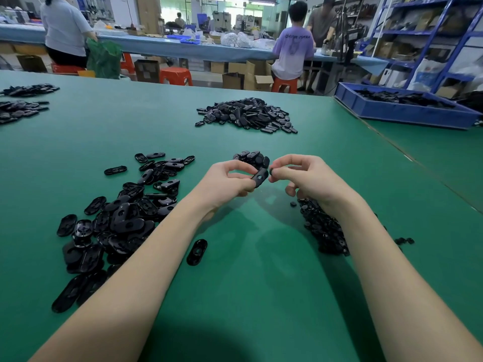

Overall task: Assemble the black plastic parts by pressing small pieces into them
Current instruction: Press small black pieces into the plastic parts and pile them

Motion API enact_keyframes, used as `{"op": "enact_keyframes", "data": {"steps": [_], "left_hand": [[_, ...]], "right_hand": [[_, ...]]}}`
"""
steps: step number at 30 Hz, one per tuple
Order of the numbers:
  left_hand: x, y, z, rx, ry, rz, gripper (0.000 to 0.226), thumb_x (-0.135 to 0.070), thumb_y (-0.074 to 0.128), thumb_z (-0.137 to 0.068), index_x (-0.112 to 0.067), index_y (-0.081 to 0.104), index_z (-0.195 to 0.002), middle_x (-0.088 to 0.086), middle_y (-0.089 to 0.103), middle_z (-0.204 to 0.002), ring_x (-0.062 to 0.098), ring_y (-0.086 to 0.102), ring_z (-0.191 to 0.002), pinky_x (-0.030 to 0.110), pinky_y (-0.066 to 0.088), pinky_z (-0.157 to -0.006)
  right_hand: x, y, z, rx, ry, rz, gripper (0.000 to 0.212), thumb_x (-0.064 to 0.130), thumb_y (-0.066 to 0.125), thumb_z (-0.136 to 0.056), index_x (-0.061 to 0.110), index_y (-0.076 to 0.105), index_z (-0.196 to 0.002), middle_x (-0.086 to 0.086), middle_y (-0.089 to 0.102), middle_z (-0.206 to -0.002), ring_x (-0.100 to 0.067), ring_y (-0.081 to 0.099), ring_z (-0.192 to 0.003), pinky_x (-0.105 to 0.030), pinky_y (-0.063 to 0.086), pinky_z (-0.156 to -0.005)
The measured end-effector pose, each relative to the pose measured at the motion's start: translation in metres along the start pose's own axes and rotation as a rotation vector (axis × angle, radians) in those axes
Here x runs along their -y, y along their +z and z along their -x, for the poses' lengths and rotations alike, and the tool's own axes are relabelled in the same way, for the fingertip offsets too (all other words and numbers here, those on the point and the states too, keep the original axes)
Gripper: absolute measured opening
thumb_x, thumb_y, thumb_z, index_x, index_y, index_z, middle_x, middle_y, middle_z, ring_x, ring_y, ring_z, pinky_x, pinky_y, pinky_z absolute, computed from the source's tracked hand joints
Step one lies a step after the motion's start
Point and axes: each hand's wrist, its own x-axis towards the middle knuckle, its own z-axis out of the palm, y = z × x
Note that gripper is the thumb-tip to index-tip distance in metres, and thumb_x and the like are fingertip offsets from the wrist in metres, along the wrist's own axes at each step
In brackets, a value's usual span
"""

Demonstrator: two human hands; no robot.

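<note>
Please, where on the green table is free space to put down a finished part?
Bare green table lies between the forearms, bordered by the lone oval part. More lies between the near-left pile and the far pile. It is crowded under the right hand, where the small pieces lie.

Black oval part (259,176) in left hand (230,180): glossy smooth plastic. Loose oval parts (122,218) at left: same shiny black plastic. Counter (248,283): matt green mat, smooth. Blue bin (407,113): plastic, dull sheen. Stools (175,76): glossy red plastic. Boxes (257,78): brown cardboard.
</note>
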Motion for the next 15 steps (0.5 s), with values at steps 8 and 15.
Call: {"op": "enact_keyframes", "data": {"steps": [8,15], "left_hand": [[-0.0005,0.0004,0.0013,0.031,0.005,0.100,0.015,-0.007,0.064,-0.096,-0.009,0.075,-0.105,0.008,0.077,-0.091,0.013,0.073,-0.077,0.017,0.053,-0.062],[-0.0016,0.0047,0.0010,0.061,-0.003,0.189,0.018,-0.005,0.059,-0.099,-0.005,0.075,-0.106,0.012,0.077,-0.101,0.015,0.071,-0.080,0.019,0.058,-0.083]], "right_hand": [[0.0016,-0.0005,0.0022,0.007,-0.081,0.112,0.010,0.018,0.071,-0.095,0.022,0.080,-0.093,-0.004,0.078,-0.090,-0.013,0.050,-0.051,-0.017,0.037,-0.049],[0.0006,0.0027,-0.0021,-0.024,-0.056,0.165,0.004,0.022,0.077,-0.088,0.021,0.075,-0.093,-0.001,0.074,-0.079,-0.015,0.047,-0.060,-0.028,0.043,-0.061]]}}
